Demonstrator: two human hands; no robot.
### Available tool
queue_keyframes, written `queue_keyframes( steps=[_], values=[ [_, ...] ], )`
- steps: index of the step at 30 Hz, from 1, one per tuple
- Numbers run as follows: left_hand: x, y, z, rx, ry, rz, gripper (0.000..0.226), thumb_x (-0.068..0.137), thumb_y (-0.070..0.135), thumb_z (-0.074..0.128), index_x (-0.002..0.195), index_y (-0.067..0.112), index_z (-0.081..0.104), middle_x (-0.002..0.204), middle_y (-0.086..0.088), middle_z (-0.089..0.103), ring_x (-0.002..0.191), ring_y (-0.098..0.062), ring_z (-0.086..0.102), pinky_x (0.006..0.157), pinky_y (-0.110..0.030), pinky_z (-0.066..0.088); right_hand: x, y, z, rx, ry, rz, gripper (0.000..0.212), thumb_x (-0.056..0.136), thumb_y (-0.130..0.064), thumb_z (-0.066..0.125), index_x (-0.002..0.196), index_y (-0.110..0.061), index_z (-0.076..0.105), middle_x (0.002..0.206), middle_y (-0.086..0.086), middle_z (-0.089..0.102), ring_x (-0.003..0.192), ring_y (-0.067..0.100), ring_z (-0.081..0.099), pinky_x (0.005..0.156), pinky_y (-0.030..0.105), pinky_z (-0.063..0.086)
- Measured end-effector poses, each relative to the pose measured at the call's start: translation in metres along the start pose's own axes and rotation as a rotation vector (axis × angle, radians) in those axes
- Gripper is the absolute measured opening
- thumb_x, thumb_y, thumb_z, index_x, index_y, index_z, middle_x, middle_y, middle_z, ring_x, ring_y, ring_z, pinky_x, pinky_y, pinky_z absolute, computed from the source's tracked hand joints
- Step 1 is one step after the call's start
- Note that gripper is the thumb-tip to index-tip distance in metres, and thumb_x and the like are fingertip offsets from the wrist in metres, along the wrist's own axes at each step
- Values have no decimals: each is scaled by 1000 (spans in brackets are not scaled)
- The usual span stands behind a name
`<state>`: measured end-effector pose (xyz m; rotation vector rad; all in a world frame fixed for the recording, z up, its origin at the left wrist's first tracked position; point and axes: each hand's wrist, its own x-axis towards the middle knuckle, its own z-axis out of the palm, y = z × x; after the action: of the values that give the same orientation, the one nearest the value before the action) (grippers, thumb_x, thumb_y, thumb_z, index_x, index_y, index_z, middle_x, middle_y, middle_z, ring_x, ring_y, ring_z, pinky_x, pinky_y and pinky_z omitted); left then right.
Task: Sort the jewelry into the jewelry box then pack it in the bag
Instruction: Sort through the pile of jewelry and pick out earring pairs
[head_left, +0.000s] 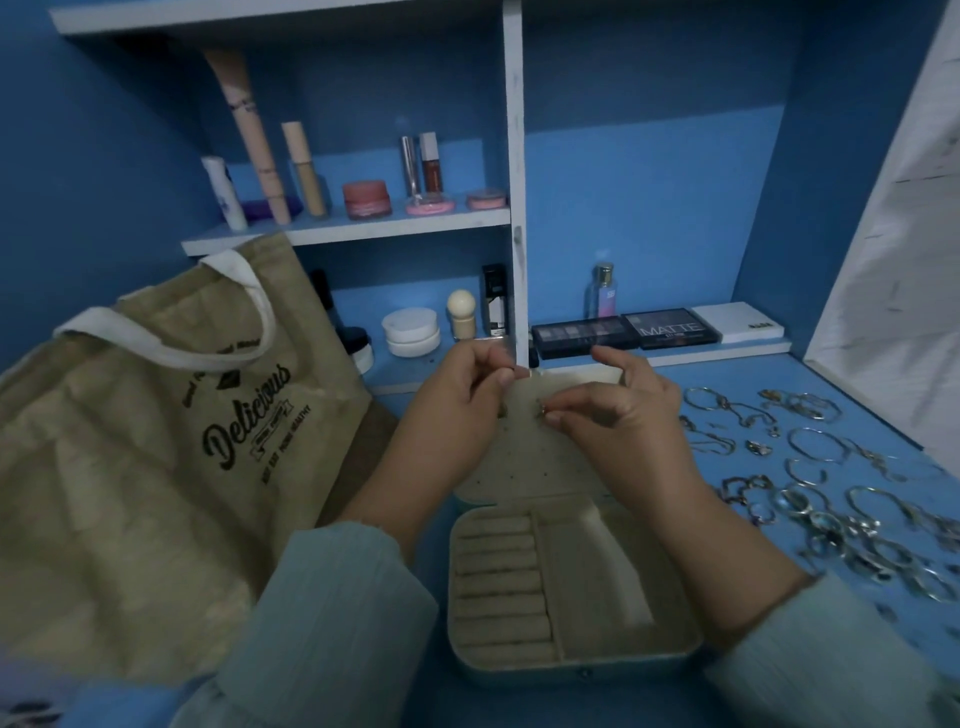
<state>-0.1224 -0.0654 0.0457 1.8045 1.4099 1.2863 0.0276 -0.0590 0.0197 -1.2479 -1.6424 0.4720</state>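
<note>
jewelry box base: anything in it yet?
Empty, as far as visible. The open beige jewelry box shows bare ring rolls and a bare compartment; the silver jewelry lies on the blue table.

Your sleeves (332, 618) are a pale grey-blue with a fine ribbed stripe. The jewelry box (571, 660) in front of you is lined in cream, and its raised lid panel (524, 462) is the same cream, dotted with rows of tiny dark holes. To your left the bag (156, 467) is tan with off-white handles and dark brown lettering. The desk (841, 384) and the back wall are bright blue, and the shelves (395, 226) are whitish. The loose jewelry (821, 488) on your right is silver. The jar (366, 199) on the shelf is pink.
</note>
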Motion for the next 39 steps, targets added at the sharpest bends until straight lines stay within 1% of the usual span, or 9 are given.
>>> queue_keyframes(
  steps=[3,5,8,16,23,27,32,36,39],
  values=[
    [-2,0,1,-33,18,-15,17,96,17,47,86,30,47,92,19,63,86,9,57,78,-15,45,-3,-1,-1,-4,-25,-19,21,75,-19,75,71,-38,66,140,-8,37,112,-1,12,85,2,14],
    [-4,2,2,-39,26,-21,16,96,17,46,86,29,48,95,17,65,92,3,58,82,-20,46,-4,-1,-1,2,-22,-23,19,75,-20,75,73,-37,67,139,-10,36,112,-2,12,84,-1,15],
    [-7,4,3,-25,41,-16,16,96,17,46,85,29,49,96,16,66,92,-1,60,81,-23,47,-6,1,0,-1,13,-39,19,75,-20,75,73,-37,67,132,-10,37,115,3,16,80,-11,6],
    [-14,5,4,-38,70,-10,19,95,15,47,84,31,49,94,14,68,91,-9,62,81,-33,49,-12,6,4,2,71,-104,15,74,-23,75,76,-35,67,122,-10,38,113,1,20,82,-11,10],
    [-18,4,4,11,52,7,17,94,15,48,86,30,48,93,16,67,88,5,59,79,-20,46,-16,6,2,41,34,-111,19,74,-22,74,72,-36,63,123,-13,33,113,-1,19,83,-8,14],
    [-21,7,3,44,47,20,17,94,16,48,85,30,48,89,19,63,79,14,55,66,-4,40,-17,7,3,52,43,-111,21,75,-20,74,71,-35,61,123,-12,34,115,2,21,83,-6,14],
    [-20,8,3,83,54,5,15,94,18,49,86,31,49,92,15,64,77,12,54,63,-3,39,-17,7,2,73,37,-107,21,76,-20,73,71,-36,60,122,-13,33,115,2,21,83,-7,14],
    [-21,7,3,114,48,-2,13,94,21,49,86,32,49,95,13,64,81,5,56,65,-9,42,-17,8,4,83,45,-109,20,77,-20,73,71,-36,61,121,-14,33,116,2,22,84,-3,17],
    [-21,8,3,123,46,-6,15,94,21,49,85,33,48,93,16,63,82,7,55,67,-12,42,-16,9,5,71,58,-122,20,76,-20,73,72,-35,61,122,-13,33,115,2,22,84,-4,16]
  ],
)
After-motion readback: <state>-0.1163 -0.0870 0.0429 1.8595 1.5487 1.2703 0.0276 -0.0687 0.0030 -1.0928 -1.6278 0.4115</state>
